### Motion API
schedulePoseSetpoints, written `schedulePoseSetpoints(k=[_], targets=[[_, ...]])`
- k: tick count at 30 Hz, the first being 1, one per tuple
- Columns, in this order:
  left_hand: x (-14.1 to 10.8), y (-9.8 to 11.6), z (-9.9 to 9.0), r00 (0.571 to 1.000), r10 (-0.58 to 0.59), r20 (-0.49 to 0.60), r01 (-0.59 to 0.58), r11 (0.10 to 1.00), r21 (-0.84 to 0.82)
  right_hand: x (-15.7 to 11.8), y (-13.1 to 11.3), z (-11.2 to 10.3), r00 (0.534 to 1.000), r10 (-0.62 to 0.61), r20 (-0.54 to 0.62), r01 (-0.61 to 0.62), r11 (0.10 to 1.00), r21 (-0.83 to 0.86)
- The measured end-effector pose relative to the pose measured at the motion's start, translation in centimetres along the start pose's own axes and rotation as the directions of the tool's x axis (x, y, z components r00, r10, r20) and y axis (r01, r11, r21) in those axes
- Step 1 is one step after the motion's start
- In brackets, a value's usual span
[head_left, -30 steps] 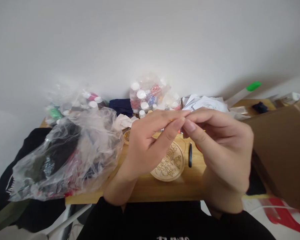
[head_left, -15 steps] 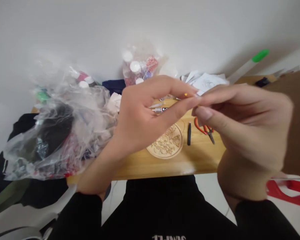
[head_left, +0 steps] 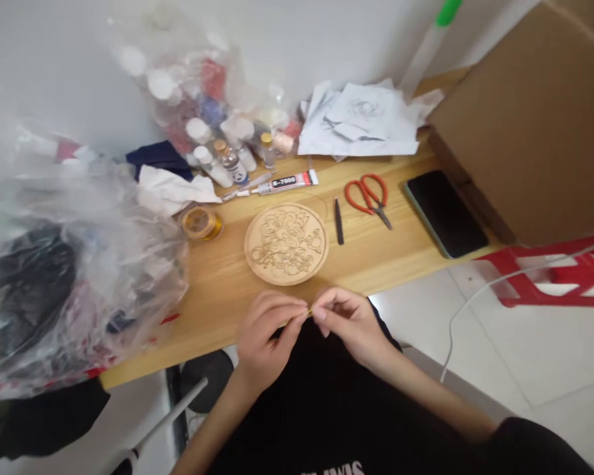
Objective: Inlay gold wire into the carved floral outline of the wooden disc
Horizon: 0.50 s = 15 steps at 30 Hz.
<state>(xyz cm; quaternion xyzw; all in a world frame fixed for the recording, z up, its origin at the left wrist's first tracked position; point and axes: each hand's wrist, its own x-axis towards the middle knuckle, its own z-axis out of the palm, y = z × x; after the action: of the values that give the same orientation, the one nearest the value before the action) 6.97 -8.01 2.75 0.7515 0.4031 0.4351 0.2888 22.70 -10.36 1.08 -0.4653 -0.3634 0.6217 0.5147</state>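
Just in front of the table's near edge, my left hand [head_left: 270, 330] and my right hand [head_left: 349, 323] meet, each with thumb and forefinger pinched. A short bit of gold wire [head_left: 311, 311] shows between the fingertips; most of it is hidden by them. Beyond my hands lies a round wooden disc [head_left: 262, 226] with a floral design outlined in gold lines. A spool of gold wire [head_left: 201, 224] stands left of it. Black tweezers [head_left: 339, 222] and red-handled pliers [head_left: 370, 198] lie to the right.
A glue tube [head_left: 287, 183] and small bottles [head_left: 230, 161] stand behind the disc. Plastic bags [head_left: 143, 264] crowd the left. White papers [head_left: 359, 122], a phone [head_left: 445, 214] and a cardboard box [head_left: 525, 132] occupy the back and right.
Both hands have gone down and away from the camera, from high over the table to its near edge, still pinched together. The view has tilted and shifted, showing the disc and phone.
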Motion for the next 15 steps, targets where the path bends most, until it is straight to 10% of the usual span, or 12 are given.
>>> schedulePoseSetpoints(k=[7, 15], targets=[[-1.4, 0.9, 1.0, 0.974, 0.088, 0.21, -0.095, 0.995, 0.022, -3.4, 1.3, -2.1, 0.83, -0.547, 0.107, 0.527, 0.708, -0.47], [-1.7, 2.9, 4.5, 0.944, 0.152, 0.294, -0.164, 0.986, 0.016, -6.3, 1.6, -5.3, 0.809, -0.587, 0.029, 0.5, 0.662, -0.558]])
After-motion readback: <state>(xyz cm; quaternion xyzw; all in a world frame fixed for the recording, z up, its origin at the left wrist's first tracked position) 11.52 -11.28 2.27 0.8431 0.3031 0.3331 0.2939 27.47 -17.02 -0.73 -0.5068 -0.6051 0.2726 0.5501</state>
